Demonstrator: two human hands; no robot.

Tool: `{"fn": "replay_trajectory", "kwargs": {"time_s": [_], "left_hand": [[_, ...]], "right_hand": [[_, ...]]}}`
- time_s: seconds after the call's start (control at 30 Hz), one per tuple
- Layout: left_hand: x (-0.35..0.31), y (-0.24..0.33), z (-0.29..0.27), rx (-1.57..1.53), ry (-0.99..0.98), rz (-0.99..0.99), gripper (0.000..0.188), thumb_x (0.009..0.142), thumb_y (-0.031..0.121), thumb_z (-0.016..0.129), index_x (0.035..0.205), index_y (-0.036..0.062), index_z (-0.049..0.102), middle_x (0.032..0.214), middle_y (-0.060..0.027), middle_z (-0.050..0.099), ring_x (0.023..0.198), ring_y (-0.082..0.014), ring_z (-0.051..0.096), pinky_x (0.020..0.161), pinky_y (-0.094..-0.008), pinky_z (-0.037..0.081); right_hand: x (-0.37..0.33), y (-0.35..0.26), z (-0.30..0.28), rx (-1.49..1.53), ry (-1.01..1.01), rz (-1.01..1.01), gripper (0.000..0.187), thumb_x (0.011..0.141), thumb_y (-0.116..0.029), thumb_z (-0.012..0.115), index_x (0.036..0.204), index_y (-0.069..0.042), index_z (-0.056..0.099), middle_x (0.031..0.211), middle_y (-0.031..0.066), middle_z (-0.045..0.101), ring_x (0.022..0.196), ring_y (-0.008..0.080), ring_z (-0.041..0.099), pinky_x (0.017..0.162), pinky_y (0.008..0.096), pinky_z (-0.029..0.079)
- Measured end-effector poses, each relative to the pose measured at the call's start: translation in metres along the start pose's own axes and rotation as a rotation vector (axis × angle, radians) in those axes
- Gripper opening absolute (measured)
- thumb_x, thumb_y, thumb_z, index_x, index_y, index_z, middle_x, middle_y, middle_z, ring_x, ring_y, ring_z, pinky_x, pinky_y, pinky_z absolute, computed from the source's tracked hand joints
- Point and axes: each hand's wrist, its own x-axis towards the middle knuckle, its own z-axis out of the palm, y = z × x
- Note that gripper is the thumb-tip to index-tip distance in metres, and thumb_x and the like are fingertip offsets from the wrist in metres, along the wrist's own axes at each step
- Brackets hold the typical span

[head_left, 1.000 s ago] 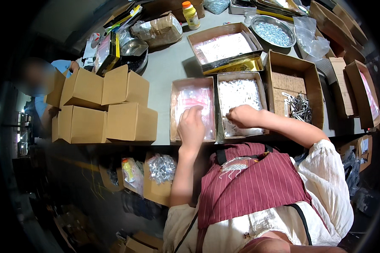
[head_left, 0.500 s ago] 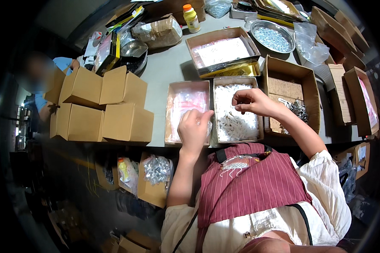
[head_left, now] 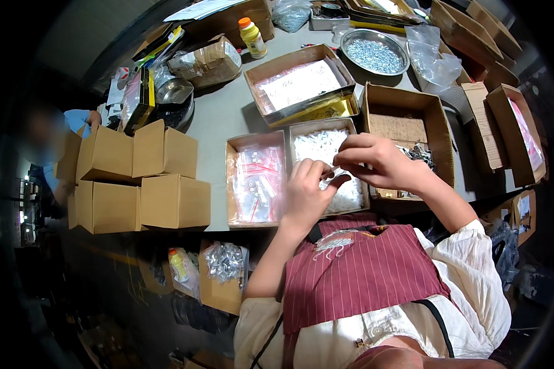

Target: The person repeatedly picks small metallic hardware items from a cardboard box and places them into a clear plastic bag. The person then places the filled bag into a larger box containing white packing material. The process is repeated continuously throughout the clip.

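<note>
My left hand [head_left: 309, 189] and my right hand [head_left: 378, 161] meet over a cardboard box [head_left: 353, 126] of small white plastic pieces [head_left: 316, 142]. The fingers of both hands are pinched closed, tips almost touching. Something tiny seems to lie between them, but the fingers hide what it is. Left of that box stands another open box [head_left: 230, 184], holding small clear zip bags [head_left: 255, 178] with red strips. On the right, close to my right wrist, a deeper box [head_left: 446, 138] has metal parts [head_left: 420, 154] in its near end.
Behind the hands is a box [head_left: 258, 80] with white sheets. A steel bowl [head_left: 374, 52] of shiny small parts stands at the back. Open cartons [head_left: 114, 206] crowd the left; a co-worker's arm [head_left: 80, 120] shows beyond them. A yellow bottle [head_left: 253, 40] stands at the back.
My hands have come together; the left has left the zip-bag box and moved right, and the right hand's fingers have closed toward it. The whole view has shifted a little.
</note>
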Motion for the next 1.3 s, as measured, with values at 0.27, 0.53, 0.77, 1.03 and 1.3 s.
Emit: {"fn": "replay_trajectory", "kwargs": {"time_s": [0.27, 0.53, 0.77, 1.03, 1.3], "left_hand": [[0.005, -0.001, 0.013, 0.001, 0.016, 0.060, 0.035, 0.076, 0.018, 0.088, 0.101, 0.0050, 0.066, 0.093, -0.0107, 0.062, 0.084, -0.0312, 0.061, 0.074, -0.0443, 0.050], [0.015, 0.011, 0.020, 0.166, -0.019, 0.092, 0.059, 0.074, 0.010, 0.086, 0.127, 0.0022, 0.059, 0.130, -0.0210, 0.054, 0.122, -0.0417, 0.051, 0.101, -0.0514, 0.045], [0.008, 0.000, 0.042, -0.109, -0.101, -0.100, 0.022, 0.082, 0.011, 0.079, 0.094, 0.0042, 0.061, 0.094, -0.0137, 0.067, 0.095, -0.0357, 0.063, 0.086, -0.0453, 0.047], [-0.005, -0.013, 0.045, -0.145, -0.196, -0.155, 0.022, 0.082, 0.011, 0.081, 0.093, 0.0026, 0.064, 0.089, -0.0125, 0.070, 0.089, -0.0316, 0.068, 0.081, -0.0414, 0.052], [-0.008, -0.019, 0.040, -0.168, -0.173, -0.303, 0.018, 0.083, 0.012, 0.079, 0.091, 0.0061, 0.065, 0.091, -0.0121, 0.071, 0.094, -0.0356, 0.065, 0.087, -0.0447, 0.048]], "right_hand": [[-0.008, -0.003, -0.014, -0.236, -0.032, -0.039, 0.046, 0.071, 0.001, 0.069, 0.116, -0.009, 0.075, 0.111, 0.0076, 0.070, 0.112, 0.0302, 0.060, 0.113, 0.0506, 0.036], [-0.031, 0.003, -0.011, -0.289, -0.293, 0.070, 0.057, 0.070, -0.011, 0.068, 0.126, -0.018, 0.074, 0.149, 0.0139, 0.053, 0.154, 0.0413, 0.027, 0.123, 0.0727, 0.009], [-0.072, 0.061, -0.020, -0.161, -0.110, 0.384, 0.027, 0.081, -0.017, 0.078, 0.104, -0.006, 0.069, 0.107, 0.0116, 0.064, 0.111, 0.0330, 0.061, 0.101, 0.0479, 0.044], [-0.150, 0.137, 0.022, -0.699, -0.446, 0.210, 0.020, 0.071, -0.028, 0.077, 0.077, -0.010, 0.072, 0.080, 0.0080, 0.069, 0.096, 0.0294, 0.064, 0.096, 0.0452, 0.043], [-0.128, 0.154, 0.009, -0.607, -0.154, 0.343, 0.022, 0.077, -0.031, 0.076, 0.081, -0.010, 0.070, 0.086, 0.0066, 0.071, 0.095, 0.0309, 0.066, 0.095, 0.0465, 0.045]]}}
